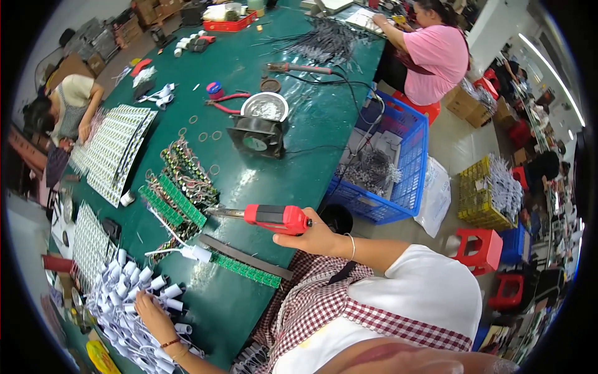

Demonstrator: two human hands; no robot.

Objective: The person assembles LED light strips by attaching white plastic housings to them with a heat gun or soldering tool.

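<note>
My right hand is closed round a red and black soldering gun, its metal shaft pointing left. The shaft's end is beside green circuit boards with bunched wires. Below it lie a dark strip and a row of small green boards. A single white cylindrical part with a cable rests at that row's left end. At the lower left, my left hand reaches onto a heap of similar white parts with cables, its fingers stretched out and their tips partly hidden among them.
On the green table stand a small black fan, a metal bowl, red-handled pliers and another corded iron. A blue crate is right of the table. Two co-workers sit at far left and far right.
</note>
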